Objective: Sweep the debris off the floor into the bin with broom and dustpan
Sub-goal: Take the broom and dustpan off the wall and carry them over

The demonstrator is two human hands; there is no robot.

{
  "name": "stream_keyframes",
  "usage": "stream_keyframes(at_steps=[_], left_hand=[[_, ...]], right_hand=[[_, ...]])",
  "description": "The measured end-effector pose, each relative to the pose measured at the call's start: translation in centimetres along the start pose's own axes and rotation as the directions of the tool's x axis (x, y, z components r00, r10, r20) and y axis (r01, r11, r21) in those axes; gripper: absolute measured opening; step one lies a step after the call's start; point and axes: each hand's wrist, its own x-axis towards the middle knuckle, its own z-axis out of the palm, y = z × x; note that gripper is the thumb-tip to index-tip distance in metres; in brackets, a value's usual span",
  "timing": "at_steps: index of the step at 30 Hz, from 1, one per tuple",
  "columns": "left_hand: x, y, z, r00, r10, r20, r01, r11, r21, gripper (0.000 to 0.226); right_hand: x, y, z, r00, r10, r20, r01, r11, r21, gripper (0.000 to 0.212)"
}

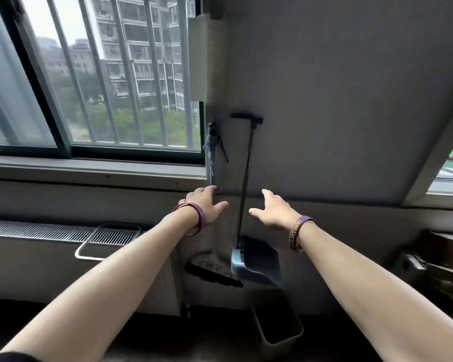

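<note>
A pale wall [338, 100] rises beyond both sets of fingertips, and a barred window [102, 87] spreads up and to the left of the left fingers. A radiator grille [50, 232] runs below and to the left of them. A grey bin [280, 333] stands on the floor well below the right fingers, near the wall.

The blue dustpan [256, 265] leans upright against the wall above the bin. Its long metal handle rises between the two hands, just left of the right thumb, and ends in a black T-grip well above the fingertips. The broom [211, 158] stands just left of the dustpan, with its dark bristles low down, under the left wrist. Its handle goes up the wall straight above the left fingertips.

The left hand [205, 206] is stretched out, fingers [207, 190] extended and thumb spread. The tips meet the lower broom handle, but contact cannot be told. The right hand [275, 211] is spread wide, fingers [268, 194] apart, holding nothing, near the dustpan handle but clear of it. A purple wristband [200, 215] circles each wrist.
</note>
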Motion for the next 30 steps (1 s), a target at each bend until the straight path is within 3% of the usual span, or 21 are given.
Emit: stream_keyframes(at_steps=[7,15,24,30], left_hand=[[13.4,-2.4,0.4,0.999,0.037,0.028,-0.036,0.999,-0.035,0.069],[26.6,-4.5,-0.7,0.999,-0.013,-0.033,0.005,0.973,-0.23,0.056],[32.9,-4.8,0.5,0.988,-0.089,-0.128,0.038,0.933,-0.359,0.041],[34.7,-4.2,1.2,0.991,-0.125,-0.057,0.092,0.914,-0.395,0.044]], right_hand=[[12.3,-1.3,0.2,0.999,0.044,-0.028,-0.045,0.999,-0.031,0.079],[24.6,-3.6,0.0,0.985,0.119,-0.123,-0.115,0.993,0.037,0.068],[31.3,-3.6,-0.4,0.96,0.133,-0.245,-0.088,0.979,0.186,0.047],[33.2,-2.9,-1.1,0.949,0.145,-0.281,-0.086,0.973,0.213,0.033]])
